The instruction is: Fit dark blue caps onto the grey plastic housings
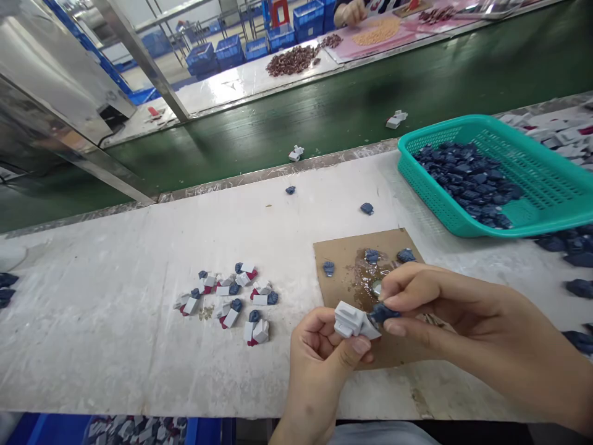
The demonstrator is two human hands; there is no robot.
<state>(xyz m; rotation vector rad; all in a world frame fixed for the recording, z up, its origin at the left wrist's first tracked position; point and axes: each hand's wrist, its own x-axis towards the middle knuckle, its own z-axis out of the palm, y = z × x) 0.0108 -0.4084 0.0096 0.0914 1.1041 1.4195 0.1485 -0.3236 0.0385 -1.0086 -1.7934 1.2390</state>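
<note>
Between thumb and fingers, my left hand point(319, 361) grips a white plastic toy part point(351, 320) with blocky edges. My right hand point(445, 309) pinches a small dark blue plastic piece point(383, 313) against the right end of that white part. Both are held over a brown cardboard sheet point(333, 247), which has a wet brownish stain. Several loose blue pieces lie on the cardboard, one of them a blue piece point(328, 268) at its left. Left of my hands sits a group of white, blue and dark red assembled parts point(230, 318).
A green basket point(463, 228) of blue pieces stands at the right. Beyond the white table point(115, 278) runs a green conveyor belt point(241, 148) carrying two white parts. Across it, a person's hand point(351, 12) is over a pink sheet. A blue bin point(204, 431) sits below the front edge.
</note>
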